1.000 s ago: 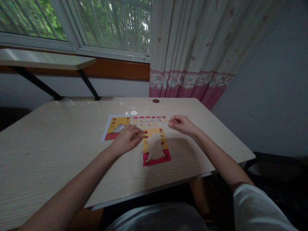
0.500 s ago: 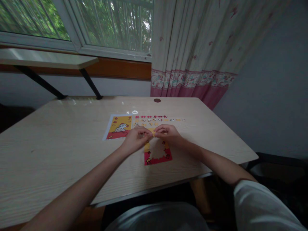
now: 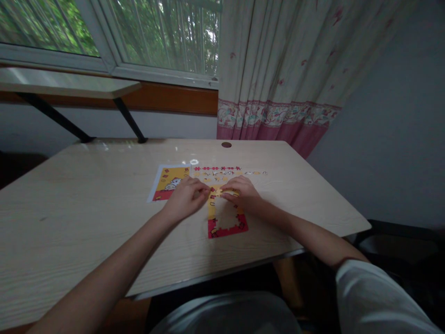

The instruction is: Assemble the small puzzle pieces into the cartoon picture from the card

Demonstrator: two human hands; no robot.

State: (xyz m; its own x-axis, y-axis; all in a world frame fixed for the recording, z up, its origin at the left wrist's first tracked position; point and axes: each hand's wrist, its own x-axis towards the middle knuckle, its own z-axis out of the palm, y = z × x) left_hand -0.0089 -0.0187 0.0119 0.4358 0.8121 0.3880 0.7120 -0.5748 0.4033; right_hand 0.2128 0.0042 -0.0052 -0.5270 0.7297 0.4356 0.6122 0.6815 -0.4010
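Note:
A yellow jigsaw piece (image 3: 218, 191) sits at the fingertips of my right hand (image 3: 241, 192), whose thumb and forefinger close on its right side. My left hand (image 3: 187, 197) is at the upper left corner of the jigsaw border, thumb and fingers drawn together; whatever is between them is too small to make out. Below both hands lies the joined jigsaw border (image 3: 227, 232), yellow above and red along the bottom, with bare table inside it. My fingers partly cover its top edge and right side.
A printed picture sheet (image 3: 162, 185) of a white cartoon animal lies left of the border. Behind my hands, loose jigsaw pieces (image 3: 215, 169) form rows, red ones farthest. A brown round disc (image 3: 226, 144) is at the table's far edge, and a raised shelf (image 3: 69, 83) stands back left.
My left hand has moved left and away from the right fingertips, so the yellow piece between the hands now shows. The right hand has barely shifted.

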